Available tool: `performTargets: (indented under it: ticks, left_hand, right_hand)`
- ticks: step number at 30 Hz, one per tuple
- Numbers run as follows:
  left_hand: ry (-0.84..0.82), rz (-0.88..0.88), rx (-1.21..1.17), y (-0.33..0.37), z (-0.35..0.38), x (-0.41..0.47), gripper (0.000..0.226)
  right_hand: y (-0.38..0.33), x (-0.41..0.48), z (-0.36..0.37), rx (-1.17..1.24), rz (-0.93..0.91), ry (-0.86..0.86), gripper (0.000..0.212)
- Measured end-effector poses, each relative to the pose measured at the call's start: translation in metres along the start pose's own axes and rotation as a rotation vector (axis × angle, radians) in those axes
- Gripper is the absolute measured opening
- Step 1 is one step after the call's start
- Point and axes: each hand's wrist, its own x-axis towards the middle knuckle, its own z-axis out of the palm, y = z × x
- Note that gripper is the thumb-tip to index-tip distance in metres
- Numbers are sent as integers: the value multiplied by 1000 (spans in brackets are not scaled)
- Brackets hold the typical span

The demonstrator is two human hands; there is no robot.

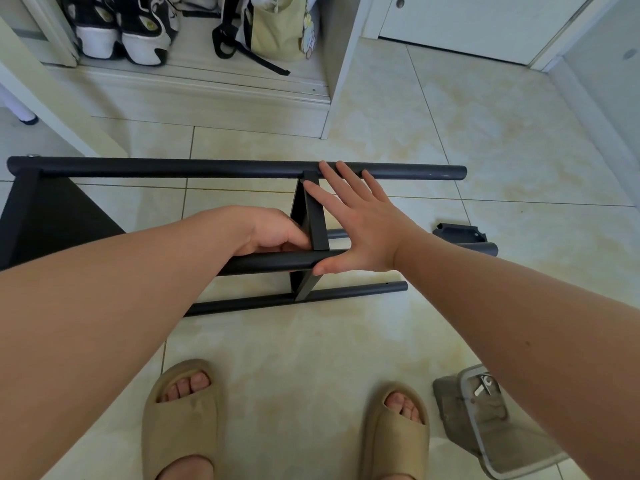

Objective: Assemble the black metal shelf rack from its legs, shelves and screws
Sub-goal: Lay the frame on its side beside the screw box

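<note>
The black metal rack lies on its side on the tiled floor. Its far leg tube (207,168) runs left to right, a near upper leg tube (270,262) is under my hands, and a lower leg tube (346,294) rests on the floor. A black shelf panel (313,216) stands on edge between the tubes, and another shelf (41,216) sits at the left end. My left hand (273,233) grips the near upper tube beside the panel. My right hand (360,220) lies flat with straight fingers against the panel, fingertips reaching the far tube.
A small black bracket (457,233) lies on the floor to the right. A grey plastic container (485,420) with small metal parts stands at the lower right. My feet in beige slippers (180,420) are below the rack. A wardrobe with shoes (117,32) is behind.
</note>
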Motion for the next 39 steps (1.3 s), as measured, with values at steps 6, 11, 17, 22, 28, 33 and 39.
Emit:
performTargets:
  ticks: [6,11,17,22,28,33,39]
  left_hand:
    - [-17,16,-29,-1,-1,2,14]
    - [-48,-7,-56,0,-1,1,14]
    - [-37,-94,-34,3,0,0,20]
    - [-32,-95,-49,9,-1,0,20]
    - [-22,-75,-77,8,0,2,16]
    - [-13,-18,-77,4,-1,2,13]
    - [-9,41,-75,0,-1,4,15]
  right_hand:
    - [0,0,0,2,1,-3,124]
    - [-1,-1,-1,3,1,-3,124]
    - [-2,-1,-2,-4,3,-16,125]
    - [-2,0,-3,-7,4,-17,125]
    - [-2,0,-2,-14,5,-6,125]
    - [-2,-1,-2,-9,3,-3,124]
    - [-2,-1,-3,5,4,-8,124]
